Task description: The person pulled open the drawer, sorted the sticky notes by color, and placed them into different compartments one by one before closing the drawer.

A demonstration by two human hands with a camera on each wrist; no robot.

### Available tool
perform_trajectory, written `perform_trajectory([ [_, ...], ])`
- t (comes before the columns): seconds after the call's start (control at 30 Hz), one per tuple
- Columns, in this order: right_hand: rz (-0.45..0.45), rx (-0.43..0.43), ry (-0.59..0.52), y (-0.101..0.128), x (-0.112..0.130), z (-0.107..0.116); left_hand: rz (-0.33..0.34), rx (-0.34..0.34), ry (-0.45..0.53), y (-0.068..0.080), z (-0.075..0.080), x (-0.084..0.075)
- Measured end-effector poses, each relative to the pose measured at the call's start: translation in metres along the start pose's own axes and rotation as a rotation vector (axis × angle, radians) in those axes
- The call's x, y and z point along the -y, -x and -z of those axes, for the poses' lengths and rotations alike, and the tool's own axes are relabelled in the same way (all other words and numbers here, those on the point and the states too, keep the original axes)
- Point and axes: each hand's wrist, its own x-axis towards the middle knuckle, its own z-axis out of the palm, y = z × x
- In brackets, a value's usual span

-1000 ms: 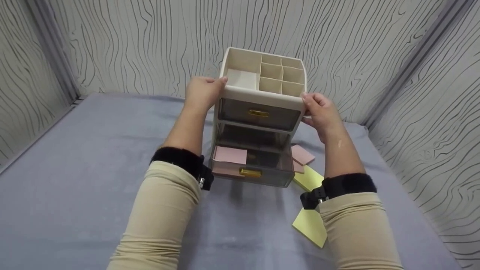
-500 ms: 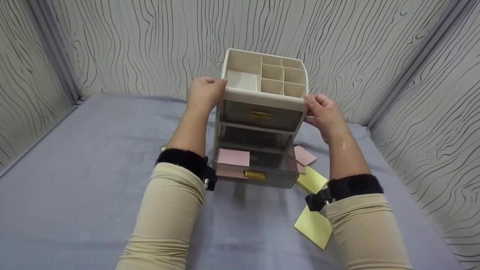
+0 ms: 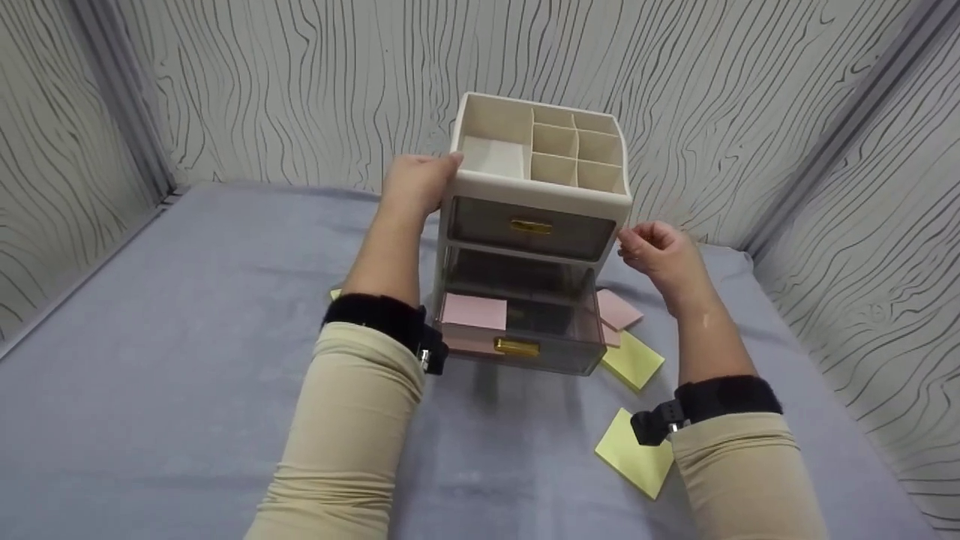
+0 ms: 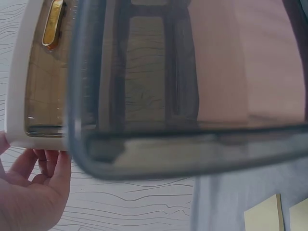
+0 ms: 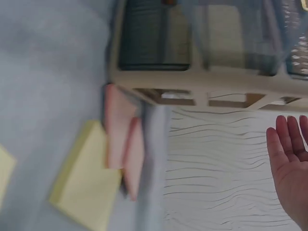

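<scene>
A cream desktop drawer organizer (image 3: 540,187) with a compartmented top stands in the middle of the head view. Its grey upper drawer (image 3: 495,221) is closed, while a clear grey drawer (image 3: 559,358) below is pulled out and holds a pink sticky-note pad (image 3: 474,312). My left hand (image 3: 418,184) grips the organizer's upper left edge, thumb on the rim; the left wrist view shows the fingers (image 4: 60,175) curled at its side. Off the organizer's right side, my right hand (image 3: 664,259) is apart from it, holding nothing, with fingers (image 5: 284,137) extended in the right wrist view.
Pink pads (image 3: 619,309) and a yellow pad (image 3: 634,360) lie beside the organizer's right side. Nearer, another yellow pad (image 3: 636,454) lies partly under the right wrist camera. A yellow corner (image 3: 335,294) shows behind the left forearm. Grey-blue cloth (image 3: 187,375) covers the table before patterned walls.
My right hand has let go of the organizer's upper right edge and moved slightly down and right. My left hand keeps its grip. The head view has shifted a little.
</scene>
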Motion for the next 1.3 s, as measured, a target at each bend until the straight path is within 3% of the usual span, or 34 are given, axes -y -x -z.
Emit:
perform_trajectory([
  [0.13,-0.053,-0.028,0.302,0.001,-0.029,-0.002,0.015,-0.009,0.003,0.000,-0.001,0.000],
  [0.23,-0.031,-0.027,0.527,0.002,-0.050,-0.004,0.023,-0.009,0.005,-0.001,-0.002,-0.002],
  [0.4,-0.052,0.066,0.787,0.006,-0.074,0.000,0.023,0.001,-0.018,-0.002,-0.004,-0.005],
  [0.6,-0.143,0.206,0.866,0.007,-0.092,0.006,0.030,0.006,-0.052,-0.002,-0.006,-0.006],
  [0.93,-0.210,0.316,0.843,-0.001,-0.091,-0.004,0.045,-0.018,-0.075,-0.006,-0.005,-0.005],
  [1.3,-0.169,0.297,0.969,-0.006,-0.092,-0.003,0.024,0.007,-0.157,-0.007,-0.012,-0.008],
])
